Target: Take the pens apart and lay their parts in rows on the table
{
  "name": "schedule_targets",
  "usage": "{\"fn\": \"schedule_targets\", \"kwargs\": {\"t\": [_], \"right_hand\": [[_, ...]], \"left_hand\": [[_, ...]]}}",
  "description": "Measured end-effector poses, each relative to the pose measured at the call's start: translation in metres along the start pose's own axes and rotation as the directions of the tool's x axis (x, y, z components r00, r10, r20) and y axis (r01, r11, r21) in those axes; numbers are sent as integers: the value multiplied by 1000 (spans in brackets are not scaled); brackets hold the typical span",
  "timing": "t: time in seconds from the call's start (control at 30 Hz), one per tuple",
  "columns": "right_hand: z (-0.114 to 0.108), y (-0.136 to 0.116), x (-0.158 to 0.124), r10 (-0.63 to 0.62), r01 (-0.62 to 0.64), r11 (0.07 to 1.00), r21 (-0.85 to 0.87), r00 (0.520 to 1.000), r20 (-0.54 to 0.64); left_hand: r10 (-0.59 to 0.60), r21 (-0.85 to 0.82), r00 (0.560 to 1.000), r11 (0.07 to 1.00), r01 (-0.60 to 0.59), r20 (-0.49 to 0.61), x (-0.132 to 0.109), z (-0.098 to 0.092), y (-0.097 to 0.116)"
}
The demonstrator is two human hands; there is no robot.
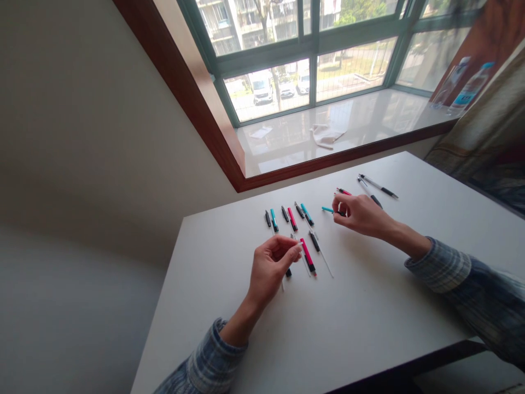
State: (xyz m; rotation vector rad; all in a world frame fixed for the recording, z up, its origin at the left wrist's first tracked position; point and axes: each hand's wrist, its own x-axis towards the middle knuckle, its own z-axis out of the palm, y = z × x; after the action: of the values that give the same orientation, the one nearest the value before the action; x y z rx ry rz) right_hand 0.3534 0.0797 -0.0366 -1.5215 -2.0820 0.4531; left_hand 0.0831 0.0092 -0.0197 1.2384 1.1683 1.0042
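Pen parts (292,219) laid on a white table (205,262)
A small pale piece (301,243) is pinched in the left hand (264,268); a teal pen (327,209) is met by the right hand (359,214), fingers curled narrow; whether gripped cannot be told.

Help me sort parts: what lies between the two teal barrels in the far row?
Between them, the head view shows a black piece, a red barrel and a second black piece.

1. Left hand (268,268) pinches something small and white (300,244), perhaps a pen part.
2. Right hand (361,215), at the left's two o'clock, grips a teal pen (327,209).
3. Right hand's one o'clock: two black-gripped pens (388,191).
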Motion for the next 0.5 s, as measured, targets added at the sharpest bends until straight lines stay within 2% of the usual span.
{"fn": "schedule_targets", "kwargs": {"t": [0.13, 0.23, 0.4, 0.5], "right_hand": [[3, 0, -1, 27, -21, 999, -25, 962, 271], [2, -3, -3, 23, -20, 1000, -12, 913, 408], [-1, -7, -4, 7, -24, 999, 26, 864, 504], [0, -5, -4, 4, -10, 1000, 11, 889, 459]], "left_hand": [[3, 4, 1000, 1000, -3, 9, 1, -1, 1], [9, 16, 1000, 1000, -9, 15, 2, -1, 1], [4, 29, 1000, 1000, -4, 28, 2, -1, -2], [7, 39, 999, 999, -9, 33, 2, -1, -3]]}}
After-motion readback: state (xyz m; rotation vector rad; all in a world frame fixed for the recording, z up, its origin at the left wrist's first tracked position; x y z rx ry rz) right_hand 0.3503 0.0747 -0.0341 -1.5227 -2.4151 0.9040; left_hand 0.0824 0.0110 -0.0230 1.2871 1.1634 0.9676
